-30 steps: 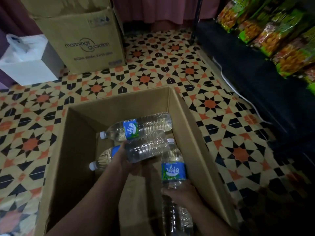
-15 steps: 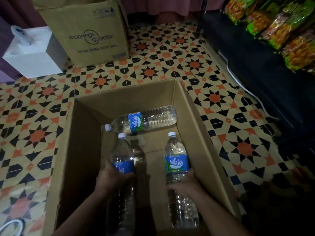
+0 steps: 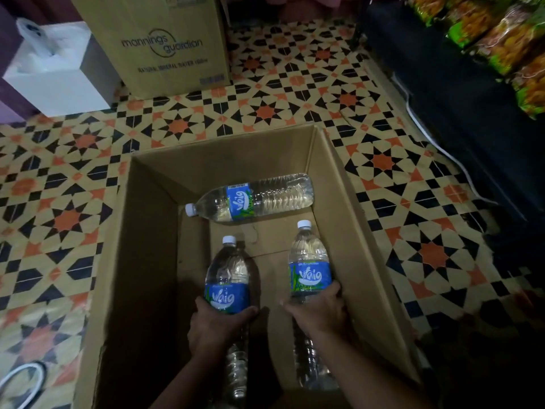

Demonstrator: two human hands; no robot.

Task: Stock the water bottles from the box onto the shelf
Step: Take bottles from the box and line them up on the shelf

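1. Bottles come first: two are held over the open box, one in each bare hand. The left grip is curled round the left bottle at the lower edge of its blue label. The right grip is wrapped the same way round the right bottle, just under its label.
2. Both caps point up and away from the person, and the bottoms hang below the grips. Holding at mid-body probably keeps a full, heavy bottle from swinging.
3. Beyond both grips a third bottle lies on its side on the box bottom near the far wall, with its cap towards the left. No hand touches it, so I judge it is left for another trip.
4. The box walls rise on either side of the grips, and the right grip is just beside the right wall. A lift straight up looks the safest way to clear the walls.
5. To the right of the right grip, well apart across the patterned floor, stands the dark shelf. Snack packets sit on its upper level. The lower level is too dark to make out.
6. Far beyond the left grip stand a printed carton and a white box.
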